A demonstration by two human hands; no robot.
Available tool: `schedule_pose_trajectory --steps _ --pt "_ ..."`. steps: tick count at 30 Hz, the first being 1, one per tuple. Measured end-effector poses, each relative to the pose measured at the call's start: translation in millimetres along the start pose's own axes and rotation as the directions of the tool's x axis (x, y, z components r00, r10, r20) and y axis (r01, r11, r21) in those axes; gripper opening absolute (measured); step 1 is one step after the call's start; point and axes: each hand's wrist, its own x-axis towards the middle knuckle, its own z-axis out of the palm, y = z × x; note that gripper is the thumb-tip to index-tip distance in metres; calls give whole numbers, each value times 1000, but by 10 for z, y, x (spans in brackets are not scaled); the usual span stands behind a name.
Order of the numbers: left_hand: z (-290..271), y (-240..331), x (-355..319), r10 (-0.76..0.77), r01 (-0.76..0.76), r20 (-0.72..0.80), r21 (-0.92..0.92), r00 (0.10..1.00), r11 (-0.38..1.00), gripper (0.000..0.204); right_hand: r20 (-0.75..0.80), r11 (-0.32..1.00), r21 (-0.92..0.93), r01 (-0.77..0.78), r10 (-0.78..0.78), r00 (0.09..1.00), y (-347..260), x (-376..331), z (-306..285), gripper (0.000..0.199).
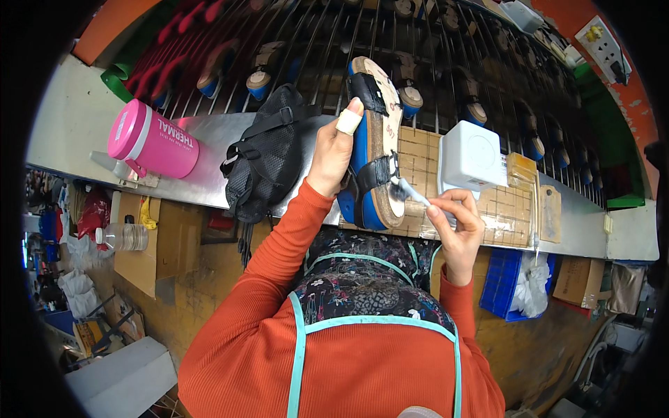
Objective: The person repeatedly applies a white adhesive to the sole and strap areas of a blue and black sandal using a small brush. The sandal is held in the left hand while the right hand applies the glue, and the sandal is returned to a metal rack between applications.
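My left hand, its thumb wrapped in pale tape, grips a sandal by its side. The sandal is held sole side up on a blue last, and black straps wrap around it. Its bottom face is pale, with reddish marks, and has a brown edge. Pinched between the fingers of my right hand is a small brush with a light handle. The brush's dark bristles are at the near end of the sandal, by the lower strap; whether they touch it is hard to tell.
Beyond the bench, a rack of metal rods carries several blue lasts. Gridded cardboard bears a white container and a small yellowish box. Left stand a black mesh bag and a pink jug. A blue crate sits below right.
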Motion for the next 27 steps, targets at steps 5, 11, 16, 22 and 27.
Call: schedule_pose_trajectory --steps 5,11,16,22,27 --pt "-106 -80 42 93 -90 -65 49 994 995 59 28 997 -68 20 -18 999 -93 -75 -46 16" --pt "-102 -89 37 153 -128 -101 224 983 966 53 20 961 -262 85 -83 996 -111 -15 28 17" --pt "-98 -78 18 169 -135 -96 283 981 949 53 -10 867 -450 213 -244 970 -113 22 61 22" --pt "-111 -81 56 140 -114 -93 239 986 964 55 -33 903 -356 242 -271 962 -23 48 98 24" --pt "-132 -106 120 -1 5 -66 52 998 999 62 69 936 -270 224 -214 974 36 54 6 24"
